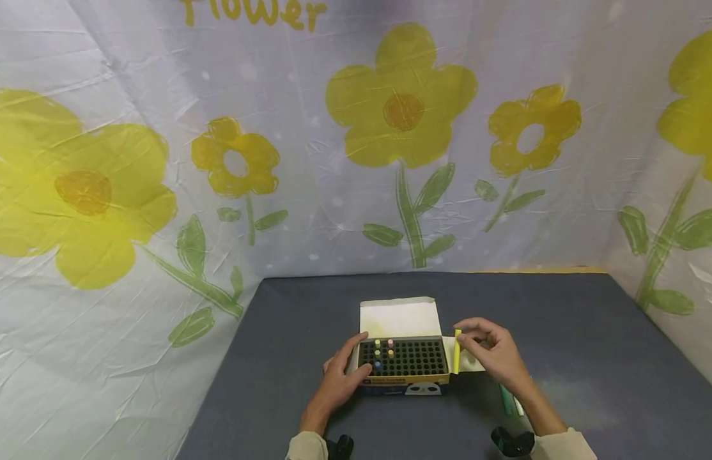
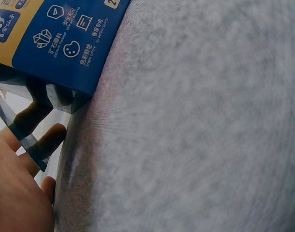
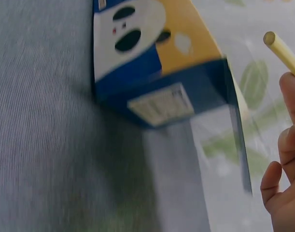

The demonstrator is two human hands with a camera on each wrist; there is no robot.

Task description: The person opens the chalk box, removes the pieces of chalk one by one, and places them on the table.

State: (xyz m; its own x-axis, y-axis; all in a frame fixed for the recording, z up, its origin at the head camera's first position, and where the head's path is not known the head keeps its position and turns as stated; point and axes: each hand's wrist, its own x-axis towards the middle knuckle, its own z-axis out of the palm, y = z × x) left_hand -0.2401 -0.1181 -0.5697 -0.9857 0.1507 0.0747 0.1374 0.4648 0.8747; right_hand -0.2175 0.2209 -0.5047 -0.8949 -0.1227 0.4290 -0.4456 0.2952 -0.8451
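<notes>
An open chalk box point(image 1: 404, 379), blue and yellow with a panda face, sits on the dark table with its lid tipped back. Inside is a black grid of holes; several coloured chalk sticks stand at its left part. My left hand point(image 1: 340, 375) grips the box's left end, thumb at the front corner and a finger at the back corner. Between thumb and fingers, my right hand point(image 1: 493, 350) pinches a yellow chalk stick point(image 1: 457, 352), held upright just beyond the box's right end. In the right wrist view the stick's round end point(image 3: 269, 38) shows.
A green stick point(image 1: 506, 400) and a white stick point(image 1: 518, 406) lie on the table beside the right forearm. The box's side flap point(image 1: 472, 364) spreads out to the right. Behind the table point(image 1: 298, 319) hangs a cloth point(image 1: 310, 211) with yellow flowers.
</notes>
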